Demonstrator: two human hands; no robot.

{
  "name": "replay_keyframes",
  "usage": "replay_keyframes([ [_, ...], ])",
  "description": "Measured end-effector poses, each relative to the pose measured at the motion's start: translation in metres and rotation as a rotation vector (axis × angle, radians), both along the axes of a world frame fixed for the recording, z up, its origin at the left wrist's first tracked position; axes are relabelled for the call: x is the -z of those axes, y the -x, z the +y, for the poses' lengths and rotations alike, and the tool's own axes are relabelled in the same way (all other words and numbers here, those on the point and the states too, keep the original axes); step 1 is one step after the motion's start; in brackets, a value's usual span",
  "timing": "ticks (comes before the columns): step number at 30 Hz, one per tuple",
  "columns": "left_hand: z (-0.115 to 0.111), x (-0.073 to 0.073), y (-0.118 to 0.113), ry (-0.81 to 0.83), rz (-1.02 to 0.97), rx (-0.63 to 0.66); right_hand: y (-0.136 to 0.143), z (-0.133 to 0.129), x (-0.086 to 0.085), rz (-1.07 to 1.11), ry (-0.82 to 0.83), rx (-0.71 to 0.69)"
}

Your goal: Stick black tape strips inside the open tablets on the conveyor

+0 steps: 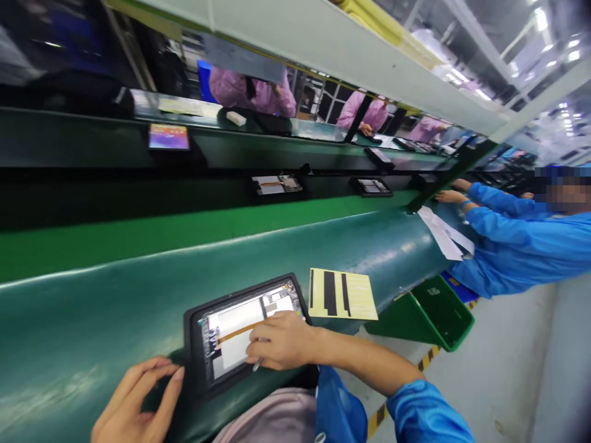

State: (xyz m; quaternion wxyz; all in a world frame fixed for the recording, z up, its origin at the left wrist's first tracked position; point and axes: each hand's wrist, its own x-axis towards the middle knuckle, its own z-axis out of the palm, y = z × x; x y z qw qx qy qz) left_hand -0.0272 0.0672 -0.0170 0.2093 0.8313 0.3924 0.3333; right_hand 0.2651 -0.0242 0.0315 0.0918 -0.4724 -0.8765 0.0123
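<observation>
In the head view, an opened tablet lies face down in a black tray, with its flat pale battery, an orange ribbon cable and circuit board exposed. My right hand rests over the lower right of the tablet, fingers closed round a thin silvery tool. Only a short end of this tool shows, so its kind is unclear. My left hand is beside the tray's left edge, thumb apart from the bent fingers and nothing held. Right of the tray lies a yellow sheet with black strips.
Behind the green bench runs a green conveyor carrying more opened tablets in black trays. A lit tablet stands farther back. At right are a slanted post, white papers, a green bin and a blue-sleeved co-worker.
</observation>
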Motion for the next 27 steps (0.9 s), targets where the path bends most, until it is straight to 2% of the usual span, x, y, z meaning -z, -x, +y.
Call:
replay_keyframes([
  [3, -0.008, -0.017, -0.015, 0.095, -0.028, -0.102, 0.0, 0.0, -0.002, 0.014, 0.006, 0.015],
  [6, -0.011, -0.026, -0.022, 0.132, -0.03, -0.134, 0.001, 0.004, -0.004, 0.046, 0.032, 0.003],
  [12, -0.019, -0.031, -0.032, 0.235, 0.038, -0.166, 0.016, 0.019, -0.009, -0.001, 0.137, 0.005],
  [17, -0.024, -0.034, -0.049, 0.19, 0.14, -0.157, 0.023, 0.024, -0.006, -0.084, 0.134, 0.024],
  [22, -0.023, -0.038, -0.065, 0.153, 0.322, -0.189, 0.02, 0.018, 0.003, -0.092, 0.113, 0.059],
  [27, -0.02, -0.047, -0.075, 0.141, 0.506, -0.212, 0.019, 0.017, 0.003, -0.086, 0.112, 0.045],
])
